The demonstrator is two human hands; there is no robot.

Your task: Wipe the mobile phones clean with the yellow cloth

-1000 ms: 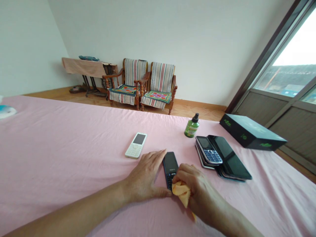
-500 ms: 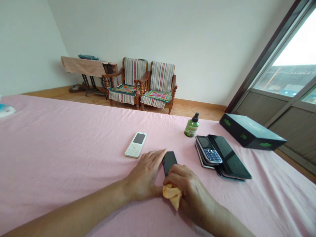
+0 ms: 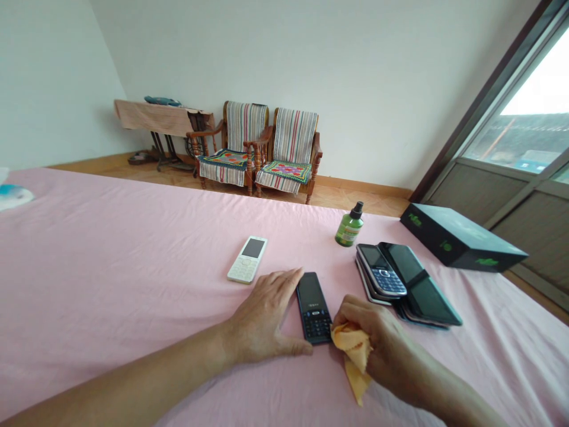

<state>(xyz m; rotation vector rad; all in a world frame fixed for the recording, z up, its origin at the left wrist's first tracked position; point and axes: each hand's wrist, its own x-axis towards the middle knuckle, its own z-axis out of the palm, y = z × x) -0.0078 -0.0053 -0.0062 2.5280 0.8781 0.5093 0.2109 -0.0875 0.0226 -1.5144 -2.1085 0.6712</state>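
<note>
A black keypad phone (image 3: pixel 315 311) lies face up on the pink cloth. My left hand (image 3: pixel 262 317) brackets it, fingertips at its upper corner and thumb at its lower corner. At the phone's lower right edge, my right hand (image 3: pixel 371 329) is closed around a crumpled yellow cloth (image 3: pixel 353 350), whose end hangs down. The phone's screen and keys show uncovered between my hands. Beyond my left hand lies a white keypad phone (image 3: pixel 248 259).
A green spray bottle (image 3: pixel 349 225) stands at the back right. Near it are stacked phones, with a dark keypad phone (image 3: pixel 382 273) beside a large black-screened device (image 3: pixel 424 290). A black box (image 3: pixel 457 237) sits farther right. Two chairs (image 3: pixel 288 142) stand beyond the pink-covered surface (image 3: pixel 133 255).
My right hand and the yellow cloth have moved right, off the black phone, exposing its keypad. The left hand stays at the phone. The view has shifted slightly.
</note>
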